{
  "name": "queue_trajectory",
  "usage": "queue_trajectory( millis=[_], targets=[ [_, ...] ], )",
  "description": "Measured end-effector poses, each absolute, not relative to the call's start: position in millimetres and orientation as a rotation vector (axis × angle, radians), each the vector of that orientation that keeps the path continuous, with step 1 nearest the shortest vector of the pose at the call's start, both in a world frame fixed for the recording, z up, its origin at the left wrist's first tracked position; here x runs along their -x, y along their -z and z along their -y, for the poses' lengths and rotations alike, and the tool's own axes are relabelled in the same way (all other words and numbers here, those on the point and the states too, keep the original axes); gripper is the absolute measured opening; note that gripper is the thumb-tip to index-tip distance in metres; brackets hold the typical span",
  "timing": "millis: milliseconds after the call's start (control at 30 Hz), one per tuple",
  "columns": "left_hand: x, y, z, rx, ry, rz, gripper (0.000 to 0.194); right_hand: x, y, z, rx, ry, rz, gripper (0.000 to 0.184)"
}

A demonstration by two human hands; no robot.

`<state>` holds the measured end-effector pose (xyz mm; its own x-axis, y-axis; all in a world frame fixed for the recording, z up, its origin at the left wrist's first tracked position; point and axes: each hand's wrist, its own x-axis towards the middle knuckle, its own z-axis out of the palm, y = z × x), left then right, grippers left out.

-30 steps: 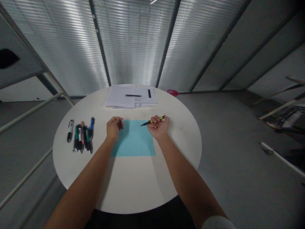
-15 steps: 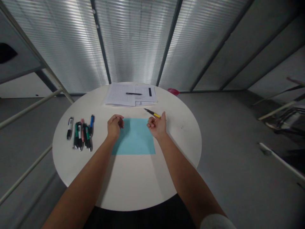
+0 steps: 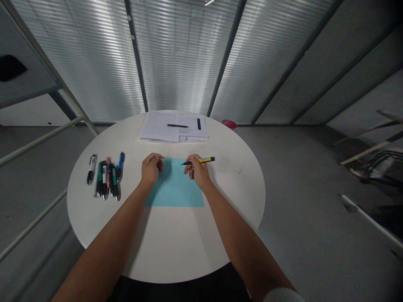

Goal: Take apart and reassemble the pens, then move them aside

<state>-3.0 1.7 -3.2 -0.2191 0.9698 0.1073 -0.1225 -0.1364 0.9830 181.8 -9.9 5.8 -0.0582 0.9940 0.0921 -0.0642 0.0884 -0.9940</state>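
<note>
A light blue sheet of paper [image 3: 174,191] lies on the round white table [image 3: 176,247] in front of me. My right hand [image 3: 197,168] is over the sheet's upper right part, with its fingers closed around a yellow and black pen [image 3: 206,160]. The pen's dark tip points left. At the sheet's upper left edge rests my left hand [image 3: 151,167]. Its fingers are curled loosely inward, and no object shows in them.
Several pens [image 3: 108,178] lie bunched on the table's left side. Toward the far edge is a stack of printed papers [image 3: 160,126] with a dark pen [image 3: 178,126] across it. Behind the table, a red object [image 3: 229,124] is on the floor by the ribbed partition [image 3: 176,54].
My right hand has turned from palm up to palm down and moved a little left. The pen has swung with it, its tip now lower and over the blue sheet. My left hand stays put.
</note>
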Motion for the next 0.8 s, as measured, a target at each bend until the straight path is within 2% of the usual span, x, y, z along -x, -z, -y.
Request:
queue_trajectory(
  millis=[133,300,800],
  targets=[
    [4,4,-2,-1.101,-1.516,-1.195,0.015,-175,-1,16,1.097,-0.991,1.588,0.023],
    [3,6,-3,-1.122,-1.52,-1.193,0.015,-177,5,19,1.161,-1.071,1.696,0.013],
    [2,5,-4,-1.091,-1.496,-1.206,0.015,-179,0,19,1.342,-0.854,1.857,0.022]
  ],
)
